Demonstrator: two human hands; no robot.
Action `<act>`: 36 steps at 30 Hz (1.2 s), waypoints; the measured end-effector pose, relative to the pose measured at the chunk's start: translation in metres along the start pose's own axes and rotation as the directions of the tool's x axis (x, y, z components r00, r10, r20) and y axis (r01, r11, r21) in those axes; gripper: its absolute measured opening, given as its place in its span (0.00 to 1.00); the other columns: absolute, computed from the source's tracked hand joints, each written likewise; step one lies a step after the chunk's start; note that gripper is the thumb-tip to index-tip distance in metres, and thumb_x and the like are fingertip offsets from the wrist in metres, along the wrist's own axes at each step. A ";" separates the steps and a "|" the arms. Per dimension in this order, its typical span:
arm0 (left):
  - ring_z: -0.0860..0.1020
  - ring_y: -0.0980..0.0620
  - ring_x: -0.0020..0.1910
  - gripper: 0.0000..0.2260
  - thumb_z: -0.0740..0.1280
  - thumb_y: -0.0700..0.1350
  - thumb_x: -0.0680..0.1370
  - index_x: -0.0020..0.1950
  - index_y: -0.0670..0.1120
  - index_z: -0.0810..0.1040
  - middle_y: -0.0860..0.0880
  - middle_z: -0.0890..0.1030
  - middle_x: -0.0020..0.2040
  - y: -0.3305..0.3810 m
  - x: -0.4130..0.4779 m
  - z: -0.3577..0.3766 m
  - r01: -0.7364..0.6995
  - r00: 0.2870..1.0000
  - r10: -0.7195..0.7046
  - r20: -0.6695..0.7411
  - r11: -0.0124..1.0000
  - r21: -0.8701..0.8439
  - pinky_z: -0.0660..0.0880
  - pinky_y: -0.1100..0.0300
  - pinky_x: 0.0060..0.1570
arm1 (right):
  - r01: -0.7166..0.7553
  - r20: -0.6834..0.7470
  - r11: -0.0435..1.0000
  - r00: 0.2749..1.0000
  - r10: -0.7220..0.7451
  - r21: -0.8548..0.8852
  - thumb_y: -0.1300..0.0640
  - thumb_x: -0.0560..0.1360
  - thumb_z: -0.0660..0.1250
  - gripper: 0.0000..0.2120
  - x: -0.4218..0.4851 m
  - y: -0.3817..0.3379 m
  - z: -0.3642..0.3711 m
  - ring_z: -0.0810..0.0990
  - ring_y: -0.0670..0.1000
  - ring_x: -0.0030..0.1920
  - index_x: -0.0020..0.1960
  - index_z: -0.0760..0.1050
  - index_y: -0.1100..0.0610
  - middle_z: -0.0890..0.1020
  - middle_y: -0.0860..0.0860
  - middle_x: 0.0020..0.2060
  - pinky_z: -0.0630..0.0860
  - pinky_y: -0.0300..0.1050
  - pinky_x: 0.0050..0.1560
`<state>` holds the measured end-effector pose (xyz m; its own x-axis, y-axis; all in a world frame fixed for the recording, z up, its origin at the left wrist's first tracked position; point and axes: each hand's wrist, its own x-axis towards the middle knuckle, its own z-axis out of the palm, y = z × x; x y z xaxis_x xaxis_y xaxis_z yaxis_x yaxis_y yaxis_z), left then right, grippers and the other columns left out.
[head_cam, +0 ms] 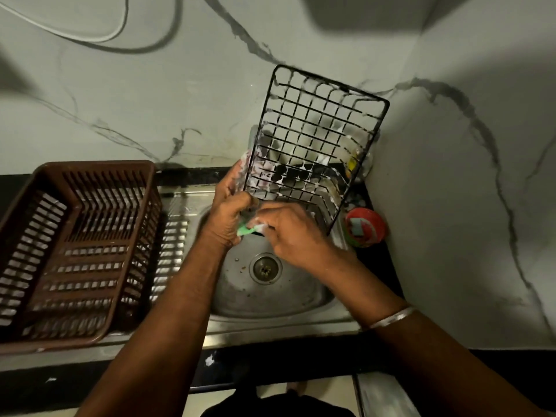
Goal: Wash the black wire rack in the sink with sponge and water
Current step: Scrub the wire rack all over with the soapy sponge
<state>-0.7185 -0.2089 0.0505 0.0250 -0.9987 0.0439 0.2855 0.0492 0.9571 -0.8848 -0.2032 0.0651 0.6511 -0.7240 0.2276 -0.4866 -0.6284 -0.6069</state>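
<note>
While a black wire rack is held upright over a steel sink, its lower edge is met by a green sponge. The rack is gripped at its lower left corner by the left hand, whose fingers are curled round the frame. The sponge is pinched in the curled fingers of the right hand. The two hands are seen close together, with the sponge between them. White suds are spread over the wires, and the rack's top is tilted toward the marbled wall. The drain is seen in the basin below the hands. A brown plastic basket is set on the draining board to the left, and a red tub is placed just right of the sink. A silver bangle is worn on the right wrist.
</note>
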 end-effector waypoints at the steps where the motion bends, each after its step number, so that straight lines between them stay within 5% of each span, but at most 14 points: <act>1: 0.78 0.46 0.44 0.38 0.61 0.32 0.70 0.82 0.41 0.67 0.41 0.82 0.60 0.000 0.000 -0.001 0.001 1.000 -0.001 -0.010 1.000 0.002 0.75 0.57 0.40 | 0.020 -0.015 1.000 1.000 -0.020 -0.006 0.69 0.78 0.69 0.12 -0.002 -0.003 0.002 0.83 0.49 0.49 0.57 0.86 0.58 0.84 0.51 0.52 0.82 0.45 0.52; 5: 0.82 0.47 0.54 0.40 0.67 0.37 0.68 0.82 0.43 0.68 0.31 0.76 0.72 0.003 0.001 -0.009 0.032 0.998 -0.031 -0.051 0.999 0.013 0.80 0.48 0.51 | -0.036 -0.043 0.993 0.999 0.032 -0.116 0.68 0.78 0.67 0.14 -0.021 0.018 -0.007 0.81 0.47 0.48 0.59 0.85 0.56 0.83 0.49 0.51 0.83 0.48 0.50; 10: 0.80 0.53 0.40 0.36 0.63 0.33 0.69 0.78 0.41 0.71 0.45 0.84 0.52 0.003 -0.001 0.002 0.002 0.999 -0.002 -0.037 1.000 -0.016 0.76 0.59 0.39 | 0.068 -0.140 0.994 0.987 -0.080 -0.090 0.65 0.76 0.66 0.12 -0.023 -0.008 0.016 0.79 0.53 0.52 0.57 0.84 0.62 0.83 0.55 0.52 0.78 0.45 0.56; 15: 0.83 0.53 0.50 0.38 0.61 0.32 0.68 0.81 0.41 0.69 0.33 0.78 0.70 0.008 -0.004 -0.007 -0.039 0.994 0.041 -0.103 0.999 0.019 0.81 0.64 0.38 | 0.052 -0.197 0.968 0.975 -0.102 -0.244 0.61 0.76 0.67 0.11 -0.043 0.011 0.009 0.78 0.55 0.52 0.55 0.84 0.63 0.82 0.55 0.52 0.78 0.54 0.56; 18: 0.81 0.64 0.34 0.37 0.59 0.31 0.69 0.81 0.38 0.67 0.47 0.85 0.50 0.006 -0.005 0.001 -0.044 0.996 0.047 -0.071 0.998 0.046 0.76 0.68 0.31 | 0.045 -0.210 0.977 0.974 -0.090 -0.208 0.63 0.76 0.65 0.13 -0.031 -0.007 0.022 0.79 0.56 0.53 0.58 0.84 0.63 0.83 0.56 0.53 0.77 0.51 0.57; 21: 0.82 0.63 0.37 0.37 0.60 0.31 0.69 0.81 0.38 0.68 0.29 0.80 0.62 0.014 -0.010 0.002 -0.026 0.996 0.028 -0.090 1.000 0.014 0.78 0.66 0.33 | 0.013 -0.206 0.967 0.976 -0.068 -0.256 0.61 0.76 0.64 0.14 -0.040 0.006 0.015 0.79 0.54 0.53 0.57 0.84 0.62 0.83 0.55 0.52 0.78 0.52 0.58; 23: 0.83 0.61 0.43 0.37 0.61 0.31 0.69 0.80 0.39 0.70 0.26 0.73 0.72 0.015 -0.010 -0.002 -0.040 0.992 0.041 -0.122 0.999 0.009 0.80 0.63 0.37 | -0.056 -0.223 0.957 0.975 -0.010 -0.285 0.59 0.76 0.63 0.15 -0.046 0.013 0.012 0.78 0.54 0.53 0.56 0.84 0.62 0.82 0.55 0.52 0.79 0.54 0.57; 26: 0.82 0.63 0.38 0.36 0.60 0.29 0.70 0.80 0.38 0.70 0.25 0.78 0.63 0.013 -0.009 0.003 -0.027 0.990 0.031 -0.140 0.999 0.029 0.79 0.65 0.35 | -0.021 -0.199 0.971 0.980 -0.027 -0.238 0.61 0.77 0.64 0.14 -0.036 -0.001 0.022 0.78 0.55 0.54 0.56 0.84 0.62 0.82 0.55 0.53 0.77 0.52 0.58; 28: 0.85 0.59 0.45 0.36 0.61 0.30 0.69 0.79 0.40 0.72 0.35 0.83 0.59 0.011 -0.011 0.003 -0.008 0.990 0.012 -0.144 0.999 0.034 0.81 0.61 0.40 | 0.009 -0.195 0.967 0.979 -0.060 -0.253 0.61 0.78 0.64 0.13 -0.037 -0.002 0.024 0.77 0.55 0.54 0.57 0.83 0.63 0.82 0.55 0.53 0.77 0.50 0.58; 32: 0.77 0.39 0.72 0.35 0.63 0.32 0.67 0.70 0.57 0.82 0.45 0.79 0.74 0.014 -0.012 -0.007 -0.017 0.971 0.014 -0.238 1.000 -0.010 0.79 0.46 0.55 | -0.088 -0.211 0.937 0.977 0.016 -0.338 0.57 0.78 0.62 0.16 -0.049 0.008 0.015 0.77 0.55 0.57 0.59 0.82 0.63 0.81 0.56 0.55 0.79 0.55 0.57; 36: 0.76 0.32 0.70 0.37 0.64 0.33 0.67 0.78 0.43 0.75 0.35 0.75 0.76 0.013 -0.007 -0.005 -0.014 0.973 0.020 -0.231 0.999 0.029 0.79 0.46 0.53 | -0.101 -0.240 0.963 0.970 0.040 -0.248 0.63 0.74 0.69 0.13 -0.035 -0.006 0.027 0.77 0.55 0.55 0.58 0.81 0.62 0.80 0.55 0.54 0.77 0.50 0.57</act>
<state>-0.7104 -0.2008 0.0613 0.2511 -0.9680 -0.0043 0.2570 0.0623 0.9644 -0.8892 -0.1660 0.0406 0.4722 -0.7956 0.3796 -0.6790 -0.6028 -0.4189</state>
